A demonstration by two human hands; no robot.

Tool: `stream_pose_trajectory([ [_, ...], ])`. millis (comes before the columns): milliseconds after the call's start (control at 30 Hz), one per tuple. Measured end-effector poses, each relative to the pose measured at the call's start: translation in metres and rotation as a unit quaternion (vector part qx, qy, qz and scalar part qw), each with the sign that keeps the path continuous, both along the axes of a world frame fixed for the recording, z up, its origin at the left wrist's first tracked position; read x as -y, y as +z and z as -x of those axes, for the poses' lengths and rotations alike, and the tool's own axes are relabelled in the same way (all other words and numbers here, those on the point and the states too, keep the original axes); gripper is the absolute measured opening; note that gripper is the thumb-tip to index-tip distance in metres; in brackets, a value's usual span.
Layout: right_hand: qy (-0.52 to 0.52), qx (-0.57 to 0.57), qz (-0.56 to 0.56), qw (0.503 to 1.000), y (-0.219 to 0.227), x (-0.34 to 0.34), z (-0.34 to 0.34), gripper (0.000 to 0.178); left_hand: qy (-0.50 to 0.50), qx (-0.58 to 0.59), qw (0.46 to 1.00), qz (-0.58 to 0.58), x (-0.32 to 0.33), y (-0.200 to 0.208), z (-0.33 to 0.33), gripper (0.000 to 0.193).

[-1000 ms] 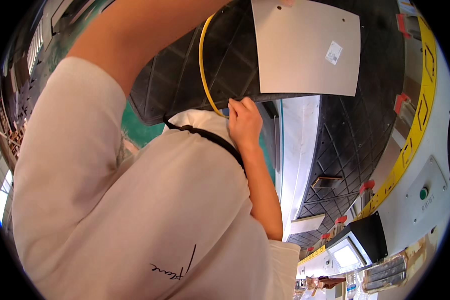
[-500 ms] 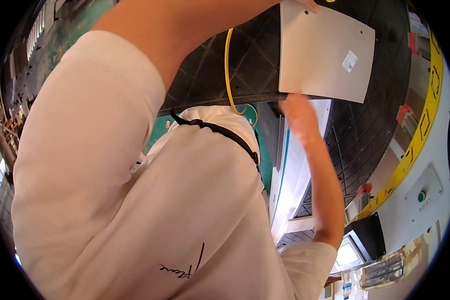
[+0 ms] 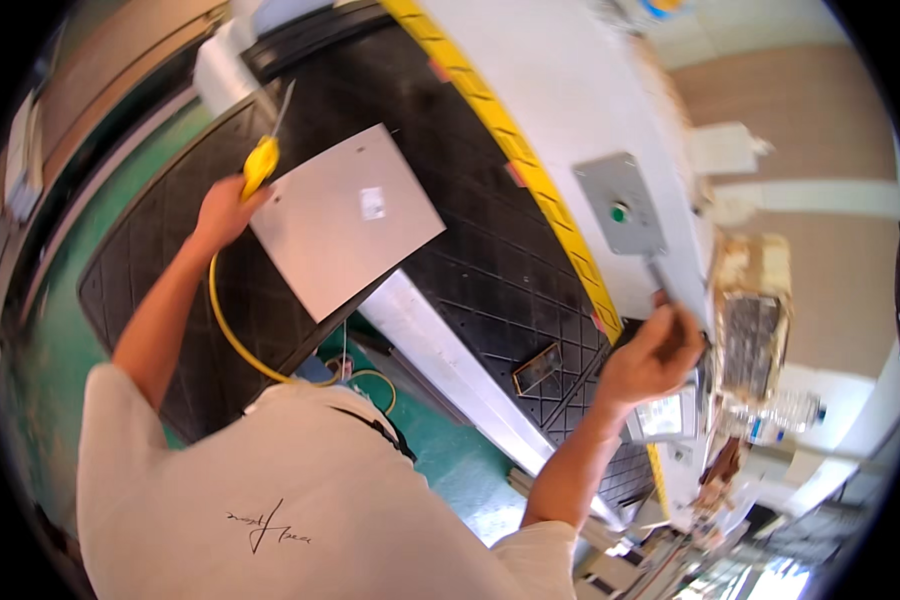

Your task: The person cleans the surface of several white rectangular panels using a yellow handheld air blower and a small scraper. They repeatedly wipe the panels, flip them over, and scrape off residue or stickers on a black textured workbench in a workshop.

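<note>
My left hand (image 3: pixel 226 212) is closed around a yellow air blow gun (image 3: pixel 261 163). Its thin nozzle points away from me, and a yellow hose (image 3: pixel 222 325) trails from it toward my waist. Beside that hand a flat pale panel (image 3: pixel 320 245) lies on the black padded table, with a white label (image 3: pixel 372 203) and small corner holes. My right hand (image 3: pixel 655 360) is raised at the right, fingers curled, near the white machine beam. A thin greyish thing seems to stick out from its fingers, too blurred to name.
A black quilted table top (image 3: pixel 480 260) spreads under the panel, with a pale metal rail (image 3: pixel 460 350) crossing. A yellow marked strip (image 3: pixel 530 180) edges the white beam, which carries a grey plate with a green button (image 3: pixel 619 212). A small framed block (image 3: pixel 538 370) lies on the black surface.
My view has swung round, bringing the whole panel and blow gun into sight. My right hand has left the panel's near edge and gone out to the right, toward the beam.
</note>
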State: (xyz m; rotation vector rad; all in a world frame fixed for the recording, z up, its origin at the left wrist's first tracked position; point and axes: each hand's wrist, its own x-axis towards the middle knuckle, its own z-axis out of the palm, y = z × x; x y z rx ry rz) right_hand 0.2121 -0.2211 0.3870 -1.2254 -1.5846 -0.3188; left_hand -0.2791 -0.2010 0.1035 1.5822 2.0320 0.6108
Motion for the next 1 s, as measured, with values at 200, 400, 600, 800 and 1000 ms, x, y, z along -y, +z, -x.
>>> stream_pose_trajectory([
  [200,-0.16,0.306,0.021,0.938,0.055,-0.03,-0.079,0.025,0.101,0.372,0.918,0.096,0.085,0.047,-0.112,0.046],
  [400,-0.115,0.187,0.114,0.969,0.035,-0.011,-0.004,0.053,-0.066,0.525,0.795,0.298,0.111,0.081,-0.159,0.045],
  [600,0.395,-0.346,0.671,0.524,-0.16,0.126,0.088,0.099,-0.197,0.611,0.665,0.382,0.113,0.11,-0.197,0.051],
  [800,0.269,-0.442,0.708,0.48,-0.151,0.154,0.084,0.034,-0.241,0.334,0.841,0.351,0.089,0.089,-0.154,0.058],
  [1000,0.192,-0.374,0.644,0.639,-0.125,0.116,0.067,0.028,-0.177,-0.074,0.981,0.018,0.1,-0.015,-0.135,0.081],
])
